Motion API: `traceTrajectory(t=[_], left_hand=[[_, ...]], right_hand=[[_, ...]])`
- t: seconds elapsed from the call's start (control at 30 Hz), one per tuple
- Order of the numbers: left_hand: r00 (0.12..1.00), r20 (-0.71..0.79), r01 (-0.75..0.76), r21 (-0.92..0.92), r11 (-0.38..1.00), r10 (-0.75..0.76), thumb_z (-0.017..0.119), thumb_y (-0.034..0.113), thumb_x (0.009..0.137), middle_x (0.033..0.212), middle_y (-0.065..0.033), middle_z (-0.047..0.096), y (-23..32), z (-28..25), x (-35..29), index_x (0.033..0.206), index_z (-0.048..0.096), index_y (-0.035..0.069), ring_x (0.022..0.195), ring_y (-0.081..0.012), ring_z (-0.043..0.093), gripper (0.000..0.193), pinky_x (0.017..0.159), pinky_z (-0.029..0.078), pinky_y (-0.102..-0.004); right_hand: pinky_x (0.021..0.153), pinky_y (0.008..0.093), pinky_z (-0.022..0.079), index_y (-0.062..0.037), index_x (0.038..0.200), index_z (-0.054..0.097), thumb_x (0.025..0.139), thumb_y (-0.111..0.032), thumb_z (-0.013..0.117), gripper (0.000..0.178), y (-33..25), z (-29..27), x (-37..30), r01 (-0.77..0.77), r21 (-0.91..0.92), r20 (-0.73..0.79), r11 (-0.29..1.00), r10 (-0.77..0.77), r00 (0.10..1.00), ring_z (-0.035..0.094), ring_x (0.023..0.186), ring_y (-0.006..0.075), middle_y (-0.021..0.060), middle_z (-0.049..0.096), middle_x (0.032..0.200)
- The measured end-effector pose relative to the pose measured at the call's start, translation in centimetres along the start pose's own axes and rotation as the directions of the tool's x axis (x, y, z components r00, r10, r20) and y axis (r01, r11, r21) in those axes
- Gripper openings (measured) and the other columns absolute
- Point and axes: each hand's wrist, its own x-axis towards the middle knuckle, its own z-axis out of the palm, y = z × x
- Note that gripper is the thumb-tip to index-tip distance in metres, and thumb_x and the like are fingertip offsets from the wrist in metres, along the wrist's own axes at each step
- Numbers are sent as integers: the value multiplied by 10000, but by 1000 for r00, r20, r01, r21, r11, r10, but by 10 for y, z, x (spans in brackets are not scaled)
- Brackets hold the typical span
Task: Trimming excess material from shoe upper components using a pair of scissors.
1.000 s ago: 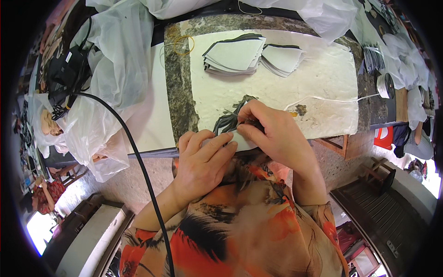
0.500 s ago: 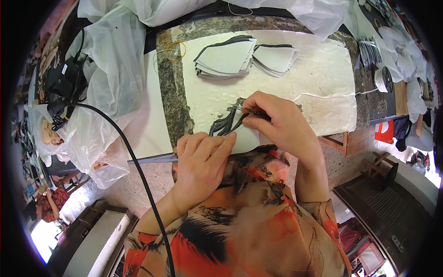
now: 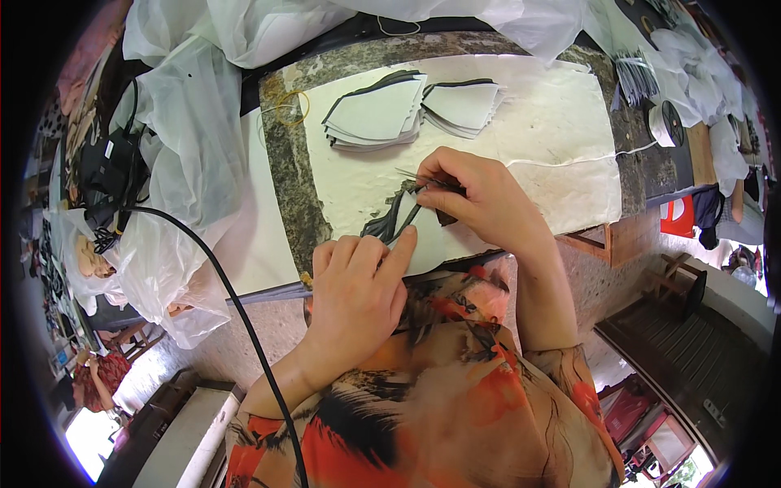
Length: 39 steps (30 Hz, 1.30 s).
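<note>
Right hand (image 3: 482,199), fingers pinched on dark strip (image 3: 412,214), left hand (image 3: 352,297), fingers extended (slightly spread), touching white piece (image 3: 429,244)

A tan blouse (image 3: 439,382) bears orange-red patches and black feathery strokes.

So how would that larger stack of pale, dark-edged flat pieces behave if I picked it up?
The larger stack of pale, dark-edged flat pieces would probably slip apart, since its layers lie fanned with no visible band. Each piece is likely light and somewhat bendable, as the edges look thin. It lies flat, so it seems unlikely to roll.
</note>
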Motion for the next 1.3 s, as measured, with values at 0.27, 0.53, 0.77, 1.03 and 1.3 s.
traceTrajectory(t=[0.27, 0.53, 0.77, 1.03, 1.3], left_hand=[[1000, 20, 16, 29, 999, -17, 679, 31, 731, 862, -61, 479, 1, 2, 5, 1322, 648, 101, 850, -257, 522, 595, 798, 395, -407], [999, 32, 42, 8, 999, -43, 677, 30, 735, 869, -71, 463, 1, 4, 3, 1345, 640, 107, 851, -265, 506, 617, 785, 387, -409], [999, 20, 45, 1, 999, -45, 693, 64, 769, 884, -60, 466, 1, 7, -1, 1335, 642, 98, 863, -247, 509, 570, 790, 384, -398], [991, -105, 65, -128, 990, -79, 688, 25, 788, 924, -72, 528, -4, 18, -13, 1327, 651, 117, 880, -263, 528, 548, 790, 406, -404], [975, 65, 220, -425, 878, -213, 745, 95, 798, 967, -94, 560, -22, 0, 0, 1326, 630, 74, 925, -265, 547, 541, 848, 449, -362]], right_hand=[[665, 298, 508, -8, 1012, 637, 886, -128, 725, 195, 10, 4, -1, -112, 109, -30, 988, 116, 993, 615, 713, 144, 75, 675, 822], [682, 330, 504, 0, 982, 629, 883, -175, 727, 224, 7, 14, -5, -145, 55, -124, 988, 151, 981, 627, 732, 184, 85, 664, 802], [701, 410, 514, -12, 984, 618, 942, -226, 658, 221, -1, 14, -12, -260, 71, -168, 963, 268, 949, 664, 744, 326, 154, 688, 852], [647, 238, 469, -35, 1015, 630, 879, -178, 763, 238, 0, 3, -17, -349, 406, 79, 844, 348, 934, 549, 704, 59, -18, 607, 809], [700, 218, 461, -37, 1008, 642, 842, -128, 781, 235, -16, 1, -17, -281, 421, 26, 862, 298, 954, 550, 780, 53, -24, 606, 842]])
